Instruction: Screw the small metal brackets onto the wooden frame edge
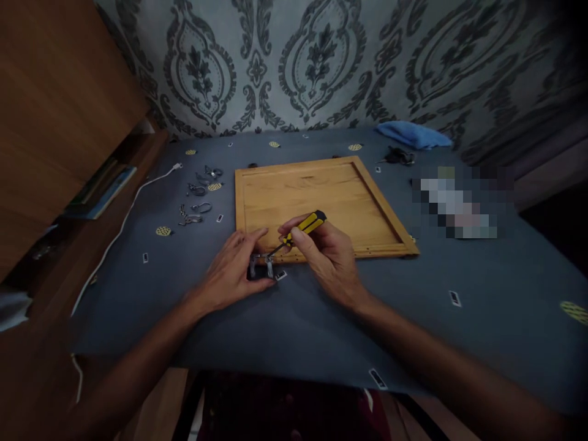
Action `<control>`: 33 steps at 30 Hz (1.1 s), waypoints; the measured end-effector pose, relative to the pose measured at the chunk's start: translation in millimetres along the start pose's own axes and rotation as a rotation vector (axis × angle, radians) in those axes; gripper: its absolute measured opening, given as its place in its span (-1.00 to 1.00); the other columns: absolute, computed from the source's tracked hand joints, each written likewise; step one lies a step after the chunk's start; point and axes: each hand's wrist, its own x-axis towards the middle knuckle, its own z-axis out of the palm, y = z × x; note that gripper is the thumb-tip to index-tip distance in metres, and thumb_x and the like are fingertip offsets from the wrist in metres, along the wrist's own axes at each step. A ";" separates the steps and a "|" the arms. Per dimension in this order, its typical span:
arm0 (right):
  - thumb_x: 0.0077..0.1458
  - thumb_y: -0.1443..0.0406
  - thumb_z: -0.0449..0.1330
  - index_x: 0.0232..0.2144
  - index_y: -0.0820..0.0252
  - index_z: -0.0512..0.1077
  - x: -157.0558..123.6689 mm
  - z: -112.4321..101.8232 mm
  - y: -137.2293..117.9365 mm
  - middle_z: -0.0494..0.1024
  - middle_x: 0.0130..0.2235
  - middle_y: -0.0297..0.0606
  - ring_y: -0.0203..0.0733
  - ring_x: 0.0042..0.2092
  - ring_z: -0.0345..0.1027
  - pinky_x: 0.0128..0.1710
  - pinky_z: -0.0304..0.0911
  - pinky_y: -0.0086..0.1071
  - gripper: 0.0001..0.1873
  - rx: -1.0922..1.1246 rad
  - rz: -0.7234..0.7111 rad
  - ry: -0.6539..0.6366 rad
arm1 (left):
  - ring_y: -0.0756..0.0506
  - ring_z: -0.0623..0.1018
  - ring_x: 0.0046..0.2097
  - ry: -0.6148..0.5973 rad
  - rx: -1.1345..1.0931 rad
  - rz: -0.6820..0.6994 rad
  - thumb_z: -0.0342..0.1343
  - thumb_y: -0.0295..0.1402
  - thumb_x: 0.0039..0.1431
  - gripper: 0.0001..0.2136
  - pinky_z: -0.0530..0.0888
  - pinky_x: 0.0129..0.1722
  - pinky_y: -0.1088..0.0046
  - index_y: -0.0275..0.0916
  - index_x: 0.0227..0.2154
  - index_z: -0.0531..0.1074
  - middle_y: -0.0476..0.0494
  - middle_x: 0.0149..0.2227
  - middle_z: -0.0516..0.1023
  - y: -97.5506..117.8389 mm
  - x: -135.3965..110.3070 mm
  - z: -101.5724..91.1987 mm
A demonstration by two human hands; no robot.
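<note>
A shallow wooden panel with a raised frame (303,190) lies flat on the table. At its near left edge sits a small shiny metal fitting (269,268); its exact kind I cannot make out. My left hand (232,269) curves around the fitting, thumb below it and fingers against the wooden edge. In my right hand (333,257) is a screwdriver (307,226) with a yellow and black handle, closed in the fingers. Its shaft slants down to the left, and the tip meets the fitting near the panel's edge.
Several metal fittings (195,211) lie left of the panel. A white cable (133,208) runs along the table's left side, beside a wooden cabinet (59,110). Toward the back right are a blue cloth (413,135), a dark object (399,155) and a pixelated item (454,205).
</note>
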 end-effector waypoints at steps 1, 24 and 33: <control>0.30 -0.01 0.19 -0.23 0.10 0.49 0.0 0.6 0.3 0.51 -0.32 -0.32 -0.26 -0.31 0.42 -0.29 0.44 -0.34 -0.68 -0.012 -0.001 -0.003 | -0.26 0.46 0.06 0.001 -0.005 0.001 0.35 -0.20 0.10 -0.22 0.44 0.10 0.07 -0.10 0.31 0.10 -0.18 -0.03 0.50 0.4 -0.1 -0.1; 0.27 0.00 0.22 -0.26 0.11 0.51 -0.1 1.3 -2.4 0.51 -0.34 -0.32 -0.23 -0.30 0.39 -0.26 0.35 -0.32 -0.68 -0.068 -0.021 -0.024 | -0.28 0.45 0.07 0.024 0.054 -0.034 0.39 -0.21 0.05 -0.26 0.44 0.11 0.08 -0.21 0.25 0.20 -0.21 -0.03 0.51 3.6 0.9 9.0; 0.19 -0.22 0.08 -0.51 0.10 0.43 20.8 -115.9 10.8 0.52 -0.32 -0.07 0.00 -0.20 0.41 -0.16 0.29 -0.16 -0.42 -0.642 0.178 0.334 | -0.33 0.44 0.13 0.028 0.092 0.039 0.46 -0.07 -0.05 -0.16 0.31 0.27 -0.14 -0.17 0.24 0.20 -0.25 0.05 0.49 -0.9 -1.6 10.4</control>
